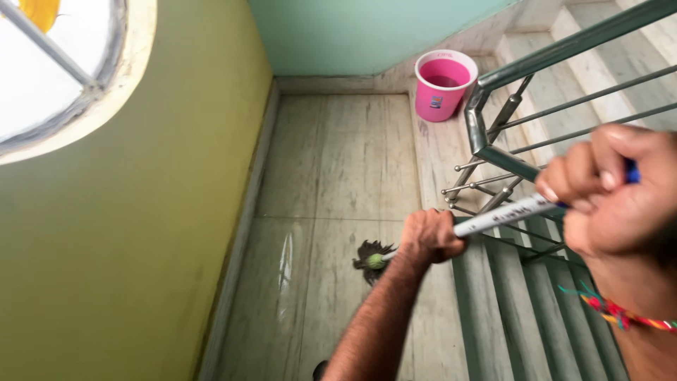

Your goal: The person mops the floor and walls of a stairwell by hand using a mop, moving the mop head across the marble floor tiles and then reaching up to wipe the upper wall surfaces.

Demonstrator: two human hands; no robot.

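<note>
Left hand [431, 235]: fingers wrapped tight round the lower part of the long white mop handle with blue grip [504, 214], forearm stretched down and forward over the landing.
Right hand [612, 189]: closed in a fist on the upper, blue end of the same handle, close to the camera; multicoloured thread band [620, 315] at the wrist.
Hands well apart along the handle, both clamped on it.
Handle: slanted down from upper right to lower left, ending in a green collar and a dark stringy mop head [371, 259] pressed on the floor.
Pale marble-tiled landing floor [338, 162]: wet sheen just left of the mop head.
Pink plastic bucket [443, 85]: upright in the far corner of the landing, at the foot of the rising steps, well apart from the mop head.
Grey-green metal stair railing [508, 77]: right of the handle, between landing and stairs.
Olive-green wall [127, 233] at left, with rounded window [56, 70] above; pale teal wall [352, 32] at the far end.
</note>
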